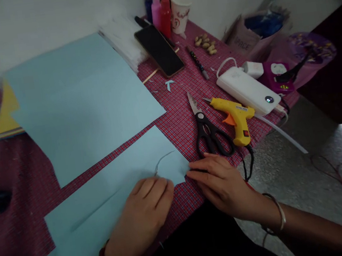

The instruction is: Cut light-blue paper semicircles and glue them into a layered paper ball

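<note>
A light blue sheet of paper lies at the table's near edge, with a dark curved line near its right end and a long crease or shadow across it. My left hand is closed with bent fingers over its near edge, just below the curved line. At the right end my right hand has its fingers together on the paper's corner; a dark strip between them is too unclear to name. Black-handled scissors lie partly spread just beyond my right hand, beside a yellow glue gun.
A larger blue sheet covers the table's far left, over yellow paper. Farther back are a phone, a marker, peanuts, a paper cup and paint bottles. A white power bank sits at the right edge.
</note>
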A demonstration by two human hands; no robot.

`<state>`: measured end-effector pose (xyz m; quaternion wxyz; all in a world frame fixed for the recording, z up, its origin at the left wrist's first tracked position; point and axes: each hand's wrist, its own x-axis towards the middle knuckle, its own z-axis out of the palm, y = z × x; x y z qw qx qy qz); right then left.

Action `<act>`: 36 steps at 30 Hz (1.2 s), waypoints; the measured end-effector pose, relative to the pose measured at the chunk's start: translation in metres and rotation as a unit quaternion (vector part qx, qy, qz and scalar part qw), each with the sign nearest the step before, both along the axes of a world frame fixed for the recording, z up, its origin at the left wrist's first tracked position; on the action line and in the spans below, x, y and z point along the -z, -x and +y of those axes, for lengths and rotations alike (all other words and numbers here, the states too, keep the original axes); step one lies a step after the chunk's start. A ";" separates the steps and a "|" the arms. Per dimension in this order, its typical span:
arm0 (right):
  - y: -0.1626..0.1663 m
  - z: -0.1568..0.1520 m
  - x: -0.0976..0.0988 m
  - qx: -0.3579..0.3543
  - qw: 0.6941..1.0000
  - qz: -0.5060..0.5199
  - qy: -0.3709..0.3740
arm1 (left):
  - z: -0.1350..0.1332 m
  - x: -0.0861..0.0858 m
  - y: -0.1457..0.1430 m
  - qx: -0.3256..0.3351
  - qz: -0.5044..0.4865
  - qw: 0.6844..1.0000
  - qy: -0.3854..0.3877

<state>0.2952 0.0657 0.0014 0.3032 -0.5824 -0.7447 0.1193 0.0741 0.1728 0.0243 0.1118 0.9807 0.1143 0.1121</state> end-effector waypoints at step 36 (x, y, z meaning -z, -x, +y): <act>0.000 -0.003 0.005 0.018 1.000 0.017 -0.014 | -0.006 -0.002 -0.006 -0.055 0.030 0.996 -0.068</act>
